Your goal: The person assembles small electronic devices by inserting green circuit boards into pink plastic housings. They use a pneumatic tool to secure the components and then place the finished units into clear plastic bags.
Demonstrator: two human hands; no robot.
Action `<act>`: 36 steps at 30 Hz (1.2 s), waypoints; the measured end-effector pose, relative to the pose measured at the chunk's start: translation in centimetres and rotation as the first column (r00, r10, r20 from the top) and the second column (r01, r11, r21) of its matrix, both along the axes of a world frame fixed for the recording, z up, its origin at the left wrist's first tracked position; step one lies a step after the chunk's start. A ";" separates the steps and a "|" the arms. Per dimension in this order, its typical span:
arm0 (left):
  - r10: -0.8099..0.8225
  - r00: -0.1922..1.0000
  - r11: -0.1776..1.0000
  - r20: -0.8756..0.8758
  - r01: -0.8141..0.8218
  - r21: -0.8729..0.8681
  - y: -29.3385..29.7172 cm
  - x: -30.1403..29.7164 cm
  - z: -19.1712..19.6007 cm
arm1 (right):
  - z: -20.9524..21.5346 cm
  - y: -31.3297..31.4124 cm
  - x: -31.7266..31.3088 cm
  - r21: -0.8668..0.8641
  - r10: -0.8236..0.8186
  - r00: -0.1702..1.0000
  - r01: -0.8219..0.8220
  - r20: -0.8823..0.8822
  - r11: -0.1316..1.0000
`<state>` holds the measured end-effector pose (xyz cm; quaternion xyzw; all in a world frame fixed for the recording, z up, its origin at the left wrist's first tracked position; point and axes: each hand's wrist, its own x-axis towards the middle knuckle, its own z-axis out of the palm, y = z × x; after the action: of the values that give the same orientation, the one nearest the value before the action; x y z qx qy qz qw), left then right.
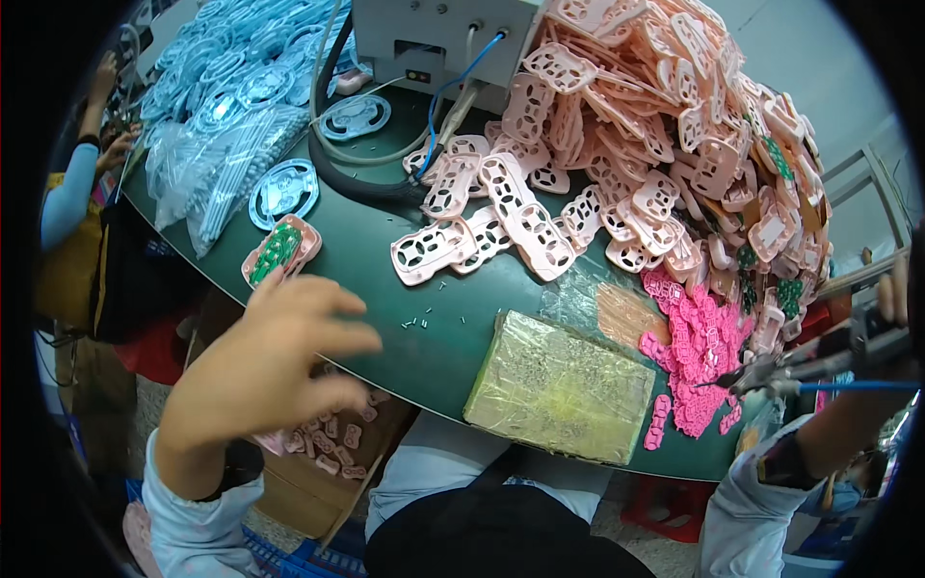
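Observation:
My left hand point(260, 356) hovers over the table's near left edge, slightly blurred, its fingers spread and holding nothing. One fingertip overlaps the near end of a pink plastic shell point(308, 245) carrying a green circuit board point(278, 252); whether they touch I cannot tell. At the far right, my right hand point(858, 409) is wrapped round a dark power screwdriver point(805, 364) with a thin pointed tip and a blue tube. That tip points left, over a heap of bright pink small parts point(696, 361). Several small screws point(424, 325) lie scattered mid-table.
A tape-wrapped block point(564, 385) lies at the front edge of the green table point(385, 337). Pale pink shells point(665, 125) are piled high at right. Blue wheel-shaped parts point(260, 87) fill the far left. A grey machine box point(448, 39) with hoses stands behind; a co-worker's arm point(72, 193) is at left.

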<state>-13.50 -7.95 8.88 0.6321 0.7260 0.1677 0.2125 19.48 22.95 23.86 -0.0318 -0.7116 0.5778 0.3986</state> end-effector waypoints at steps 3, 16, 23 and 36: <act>0.316 0.939 0.925 0.134 -0.336 0.179 3.2 -0.1 -2.4 | -2.1 2.5 -1.2 0.093 0.011 1.000 -0.014 0.026 0.996; 0.372 0.900 0.834 0.227 -0.431 0.345 6.1 4.2 -8.0 | -1.8 5.7 3.8 0.469 -0.743 0.667 0.674 -0.053 0.571; 0.290 0.904 0.868 0.316 -0.387 0.310 6.4 6.8 -7.6 | -20.6 15.9 21.2 0.820 -0.853 -0.201 0.446 0.481 0.358; 0.197 0.178 0.980 0.964 -0.051 -0.191 12.5 16.9 -6.4 | -17.0 -0.5 7.6 0.889 -0.676 0.734 0.271 0.057 0.369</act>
<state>3.40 4.58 2.49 0.3060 0.4815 0.5059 0.6470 27.06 22.47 6.85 -0.1687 -0.9199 -0.0022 0.3540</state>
